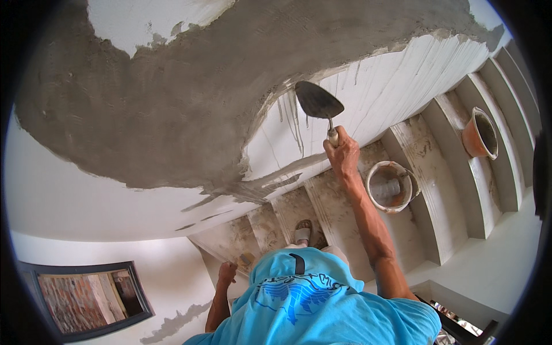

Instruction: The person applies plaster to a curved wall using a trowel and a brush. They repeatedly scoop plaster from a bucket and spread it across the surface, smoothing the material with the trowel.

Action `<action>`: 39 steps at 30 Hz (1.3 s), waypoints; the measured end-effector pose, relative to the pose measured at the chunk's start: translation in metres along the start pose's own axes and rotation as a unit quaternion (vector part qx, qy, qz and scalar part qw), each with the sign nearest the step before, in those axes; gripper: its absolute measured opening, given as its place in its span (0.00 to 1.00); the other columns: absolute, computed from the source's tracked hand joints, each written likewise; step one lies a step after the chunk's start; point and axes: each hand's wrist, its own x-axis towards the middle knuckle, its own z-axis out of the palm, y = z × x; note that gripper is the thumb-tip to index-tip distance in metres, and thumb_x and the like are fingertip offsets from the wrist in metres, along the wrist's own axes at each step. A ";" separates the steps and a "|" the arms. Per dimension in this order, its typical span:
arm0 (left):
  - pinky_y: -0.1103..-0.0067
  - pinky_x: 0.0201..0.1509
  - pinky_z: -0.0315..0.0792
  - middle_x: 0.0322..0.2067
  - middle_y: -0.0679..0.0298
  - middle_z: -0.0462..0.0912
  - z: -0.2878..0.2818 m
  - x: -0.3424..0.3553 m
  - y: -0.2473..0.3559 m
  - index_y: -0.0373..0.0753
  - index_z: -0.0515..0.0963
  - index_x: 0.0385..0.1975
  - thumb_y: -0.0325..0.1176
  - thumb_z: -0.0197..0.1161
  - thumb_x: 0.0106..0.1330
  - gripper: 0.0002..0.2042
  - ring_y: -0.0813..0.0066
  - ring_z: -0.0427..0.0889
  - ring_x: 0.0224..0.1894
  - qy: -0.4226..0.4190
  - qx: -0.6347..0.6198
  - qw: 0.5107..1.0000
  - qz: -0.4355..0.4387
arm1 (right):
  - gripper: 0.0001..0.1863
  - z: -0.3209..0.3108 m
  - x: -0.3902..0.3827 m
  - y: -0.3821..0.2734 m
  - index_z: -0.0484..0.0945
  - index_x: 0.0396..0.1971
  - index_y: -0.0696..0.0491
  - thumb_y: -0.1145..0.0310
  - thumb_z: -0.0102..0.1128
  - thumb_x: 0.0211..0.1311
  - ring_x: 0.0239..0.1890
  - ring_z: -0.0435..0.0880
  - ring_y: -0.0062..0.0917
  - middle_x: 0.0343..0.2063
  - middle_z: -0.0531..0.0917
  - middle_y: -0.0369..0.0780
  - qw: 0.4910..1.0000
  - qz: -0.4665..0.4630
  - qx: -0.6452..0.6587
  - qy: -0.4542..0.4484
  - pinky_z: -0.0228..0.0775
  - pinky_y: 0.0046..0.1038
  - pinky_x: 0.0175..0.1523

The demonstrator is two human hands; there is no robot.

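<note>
My right hand (343,150) is wrapped round the handle of a pointing trowel (319,100), its dark blade raised in front of the wall. The blade's tip overlaps the lower edge of the wet grey plaster (155,109); whether it touches cannot be told. No mortar heap shows on the blade face. Lower left, beside my blue shirt, my left hand (227,272) is curled into a loose fist, with nothing seen in it. Beneath the plaster, the white wall (391,86) carries thin grey drips and smears.
Dirty stairs (356,213) run along the wall, rising to the right. A bucket (393,187) with a clear container inside stands right of my forearm. Higher up sits an orange bucket (480,135). A sandalled foot (303,231) rests on a step. A dark-framed window (86,296) is at lower left.
</note>
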 end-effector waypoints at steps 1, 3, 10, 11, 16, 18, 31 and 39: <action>0.71 0.14 0.77 0.19 0.58 0.75 0.000 -0.001 0.003 0.27 0.77 0.28 0.35 0.59 0.65 0.13 0.67 0.77 0.15 0.005 0.002 1.000 -0.002 | 0.10 -0.001 0.001 -0.003 0.73 0.32 0.56 0.74 0.65 0.52 0.27 0.84 0.48 0.24 0.82 0.51 1.000 -0.006 -0.005 -0.002 0.74 0.40 0.32; 0.71 0.13 0.77 0.18 0.58 0.75 0.002 -0.002 0.007 0.27 0.77 0.27 0.34 0.58 0.64 0.13 0.67 0.78 0.15 0.015 0.005 1.000 -0.005 | 0.10 0.001 0.000 -0.010 0.73 0.32 0.57 0.74 0.65 0.52 0.27 0.84 0.47 0.23 0.82 0.50 1.000 -0.018 -0.015 -0.005 0.74 0.40 0.32; 0.71 0.13 0.77 0.19 0.59 0.74 0.004 0.006 -0.001 0.29 0.78 0.28 0.37 0.59 0.64 0.14 0.66 0.76 0.15 0.000 -0.011 1.000 -0.010 | 0.10 0.007 -0.010 -0.015 0.74 0.33 0.56 0.74 0.65 0.51 0.29 0.85 0.45 0.26 0.83 0.49 0.999 -0.048 -0.002 -0.004 0.75 0.40 0.32; 0.71 0.13 0.77 0.19 0.59 0.74 0.003 0.005 0.002 0.29 0.78 0.28 0.37 0.59 0.64 0.14 0.66 0.76 0.15 -0.001 -0.015 1.000 -0.011 | 0.11 0.004 -0.006 -0.016 0.74 0.33 0.56 0.74 0.65 0.51 0.29 0.85 0.44 0.26 0.83 0.48 0.999 -0.033 0.012 0.010 0.75 0.40 0.32; 0.70 0.13 0.78 0.20 0.59 0.74 0.004 0.000 0.012 0.28 0.79 0.30 0.35 0.58 0.65 0.12 0.66 0.77 0.17 -0.002 0.015 1.000 -0.024 | 0.09 0.012 -0.004 -0.020 0.71 0.28 0.55 0.76 0.64 0.51 0.28 0.85 0.42 0.24 0.82 0.46 0.984 -0.153 -0.086 -0.009 0.74 0.40 0.31; 0.70 0.14 0.78 0.20 0.59 0.74 0.004 -0.001 0.013 0.28 0.79 0.31 0.34 0.58 0.66 0.12 0.66 0.78 0.18 0.002 0.017 0.999 -0.032 | 0.09 0.016 -0.010 -0.015 0.70 0.27 0.55 0.76 0.64 0.51 0.28 0.85 0.42 0.23 0.81 0.46 0.989 -0.128 -0.072 -0.019 0.74 0.40 0.31; 0.70 0.13 0.77 0.19 0.58 0.73 0.002 0.004 -0.004 0.28 0.77 0.28 0.35 0.58 0.65 0.13 0.66 0.77 0.16 -0.006 0.020 1.000 -0.007 | 0.09 0.020 -0.012 -0.008 0.70 0.28 0.53 0.75 0.62 0.51 0.30 0.84 0.37 0.25 0.80 0.41 0.980 -0.162 -0.118 -0.003 0.77 0.38 0.34; 0.71 0.13 0.77 0.18 0.59 0.73 0.007 -0.010 0.005 0.29 0.77 0.27 0.37 0.59 0.64 0.14 0.67 0.76 0.15 0.015 -0.008 1.000 -0.012 | 0.09 0.037 -0.018 -0.006 0.70 0.28 0.53 0.77 0.62 0.49 0.32 0.83 0.36 0.25 0.79 0.41 0.972 -0.188 -0.138 -0.029 0.76 0.38 0.34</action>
